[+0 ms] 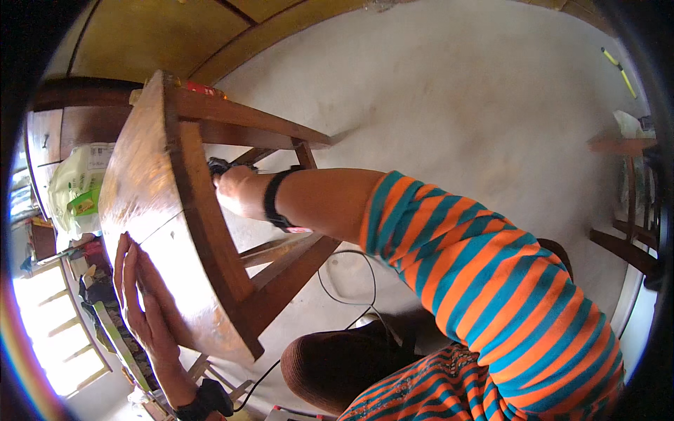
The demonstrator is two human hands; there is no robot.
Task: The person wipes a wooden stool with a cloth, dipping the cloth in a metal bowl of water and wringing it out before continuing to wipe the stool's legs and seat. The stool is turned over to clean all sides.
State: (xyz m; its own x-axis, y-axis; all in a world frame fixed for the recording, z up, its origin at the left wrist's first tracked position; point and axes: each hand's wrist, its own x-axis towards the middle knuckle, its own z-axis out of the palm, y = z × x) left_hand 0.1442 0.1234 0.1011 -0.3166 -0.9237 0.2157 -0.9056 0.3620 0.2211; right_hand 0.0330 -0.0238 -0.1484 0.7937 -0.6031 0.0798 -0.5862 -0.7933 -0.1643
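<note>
Before me is a brown wooden stool or small table, its glossy top (pixel 174 252) seen at a steep slant. My left hand (pixel 147 316) rests along the near part of this top with fingers extended, holding nothing. Beneath the top, between the wooden legs, my right hand (pixel 234 184) is closed around a dark, crumpled item (pixel 220 166), perhaps a cloth. The frame partly hides that hand, so its fingers are not clear. A wooden apron (pixel 216 221) runs under the edge beside it.
A thin black cable (pixel 375 284) loops over the pale floor (pixel 447 94) near my knee (pixel 316 363). Behind the top stands a pale plastic bag (pixel 73 184) with a green packet. Wooden furniture (pixel 629 231) stands at the right rim. A yellow-and-black rod (pixel 620 72) lies far right.
</note>
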